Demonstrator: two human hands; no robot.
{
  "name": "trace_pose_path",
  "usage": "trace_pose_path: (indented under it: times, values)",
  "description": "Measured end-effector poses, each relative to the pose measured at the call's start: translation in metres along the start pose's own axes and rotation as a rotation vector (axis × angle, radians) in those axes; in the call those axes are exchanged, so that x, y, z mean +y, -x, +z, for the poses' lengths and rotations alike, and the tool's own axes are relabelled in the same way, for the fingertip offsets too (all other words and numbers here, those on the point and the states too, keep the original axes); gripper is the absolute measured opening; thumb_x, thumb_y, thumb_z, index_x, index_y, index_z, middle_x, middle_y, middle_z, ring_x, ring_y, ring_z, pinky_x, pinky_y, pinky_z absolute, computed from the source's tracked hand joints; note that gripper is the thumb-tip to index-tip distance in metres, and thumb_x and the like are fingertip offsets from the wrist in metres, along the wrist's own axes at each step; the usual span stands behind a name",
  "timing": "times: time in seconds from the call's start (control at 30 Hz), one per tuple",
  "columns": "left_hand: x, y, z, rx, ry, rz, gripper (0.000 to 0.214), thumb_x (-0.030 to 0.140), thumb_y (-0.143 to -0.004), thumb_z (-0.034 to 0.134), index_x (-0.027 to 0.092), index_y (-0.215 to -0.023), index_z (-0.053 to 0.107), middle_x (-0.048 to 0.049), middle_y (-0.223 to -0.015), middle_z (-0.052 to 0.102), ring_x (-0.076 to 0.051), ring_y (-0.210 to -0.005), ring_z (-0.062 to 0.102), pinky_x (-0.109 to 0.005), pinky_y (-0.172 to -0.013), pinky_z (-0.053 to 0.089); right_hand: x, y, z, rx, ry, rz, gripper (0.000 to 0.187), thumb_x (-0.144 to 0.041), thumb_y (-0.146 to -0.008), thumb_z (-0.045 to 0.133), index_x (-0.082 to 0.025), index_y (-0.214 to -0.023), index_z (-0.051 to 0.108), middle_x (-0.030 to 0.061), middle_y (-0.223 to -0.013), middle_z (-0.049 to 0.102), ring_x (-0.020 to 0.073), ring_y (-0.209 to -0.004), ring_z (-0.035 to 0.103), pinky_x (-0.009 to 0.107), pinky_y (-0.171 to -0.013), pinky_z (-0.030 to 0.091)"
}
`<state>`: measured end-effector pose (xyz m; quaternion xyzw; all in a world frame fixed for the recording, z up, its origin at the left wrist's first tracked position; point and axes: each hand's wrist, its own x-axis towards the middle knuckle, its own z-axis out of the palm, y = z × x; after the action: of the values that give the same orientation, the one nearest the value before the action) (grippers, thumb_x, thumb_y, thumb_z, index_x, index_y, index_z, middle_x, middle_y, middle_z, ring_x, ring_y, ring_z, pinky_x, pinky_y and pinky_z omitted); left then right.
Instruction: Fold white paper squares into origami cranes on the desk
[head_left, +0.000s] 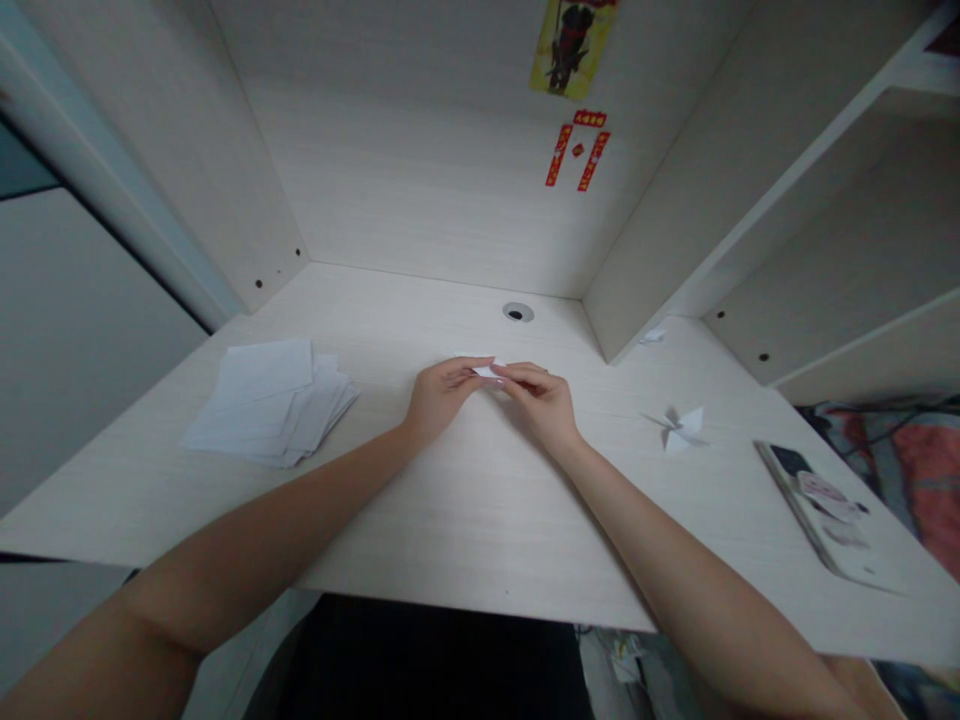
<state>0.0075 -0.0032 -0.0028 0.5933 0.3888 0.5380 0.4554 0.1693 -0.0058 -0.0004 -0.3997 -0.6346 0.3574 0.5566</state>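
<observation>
A small folded piece of white paper (486, 371) is held between both hands, just above the middle of the white desk. My left hand (444, 392) pinches its left side with thumb and fingertips. On the other side, my right hand (541, 400) grips it between thumb and forefinger. Fingers cover much of the paper, so its full folded shape cannot be made out. To the right of my right hand stands a folded white paper figure (681, 428) with pointed, wing-like parts. A loose stack of white paper sheets (262, 400) lies left of my left hand.
A phone (832, 515) in a light case lies near the desk's right edge. Behind the hands, a round cable hole (518, 312) is set in the desk (450, 520). A vertical divider panel (637, 290) rises at the back right, with a small white scrap (652, 336) beside it.
</observation>
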Motion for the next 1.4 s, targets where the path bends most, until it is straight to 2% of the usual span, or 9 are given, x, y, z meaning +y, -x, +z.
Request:
trace_pose_path:
  times: [0.2, 0.47, 0.73, 1.0, 1.17, 1.4]
  values:
    - [0.0043, 0.0009, 0.0009, 0.018, 0.033, 0.008, 0.027, 0.030, -0.072, 0.069, 0.016, -0.094, 0.071, -0.0066, -0.096, 0.072, -0.019, -0.088, 0.067, -0.032, -0.088, 0.051, 0.0037, 0.0008, 0.0016, 0.011, -0.077, 0.072, 0.015, -0.033, -0.074, 0.068, -0.025, -0.085, 0.074, 0.0047, -0.092, 0.071, 0.0185, -0.086, 0.064, 0.033, -0.080, 0.049]
    - [0.0094, 0.0005, -0.0008, 0.082, -0.037, -0.002, 0.022, 0.036, -0.068, 0.072, 0.017, -0.080, 0.073, -0.0061, -0.090, 0.073, -0.020, -0.085, 0.068, -0.035, -0.086, 0.051, 0.0022, -0.0035, -0.0034, -0.018, -0.073, 0.131, 0.016, -0.034, -0.070, 0.071, -0.024, -0.081, 0.075, 0.0039, -0.086, 0.073, 0.0180, -0.080, 0.065, 0.033, -0.077, 0.050]
    - [0.0013, -0.0019, -0.0012, 0.071, 0.017, -0.037, 0.024, 0.037, -0.070, 0.070, 0.016, -0.081, 0.071, -0.0074, -0.090, 0.073, -0.019, -0.084, 0.068, -0.035, -0.084, 0.051, 0.0078, -0.0050, -0.0042, -0.022, -0.116, 0.168, 0.016, -0.033, -0.065, 0.074, -0.024, -0.079, 0.075, 0.0032, -0.082, 0.074, 0.0174, -0.075, 0.065, 0.032, -0.075, 0.049]
    - [0.0050, -0.0010, -0.0002, 0.055, 0.047, -0.044, 0.028, 0.038, -0.069, 0.071, 0.014, -0.082, 0.070, -0.0091, -0.093, 0.073, -0.020, -0.086, 0.068, -0.036, -0.087, 0.051, 0.0043, -0.0048, -0.0030, -0.021, -0.161, 0.192, 0.016, -0.031, -0.064, 0.076, -0.024, -0.078, 0.075, 0.0026, -0.080, 0.074, 0.0149, -0.072, 0.064, 0.030, -0.073, 0.049]
    - [0.0044, -0.0018, -0.0011, 0.074, 0.049, -0.058, 0.028, 0.038, -0.068, 0.071, 0.015, -0.083, 0.071, -0.0088, -0.094, 0.073, -0.020, -0.087, 0.068, -0.037, -0.089, 0.051, 0.0019, -0.0046, -0.0024, 0.041, -0.157, 0.272, 0.021, -0.035, -0.060, 0.077, -0.022, -0.076, 0.075, 0.0029, -0.073, 0.073, 0.0142, -0.064, 0.062, 0.030, -0.067, 0.049]
    - [0.0023, -0.0013, -0.0003, 0.073, 0.056, -0.067, 0.028, 0.038, -0.068, 0.072, 0.015, -0.084, 0.071, -0.0087, -0.095, 0.072, -0.020, -0.087, 0.067, -0.037, -0.089, 0.051, 0.0035, -0.0047, -0.0020, 0.074, -0.159, 0.281, 0.020, -0.035, -0.059, 0.077, -0.021, -0.073, 0.075, 0.0038, -0.074, 0.073, 0.0152, -0.065, 0.063, 0.031, -0.067, 0.050]
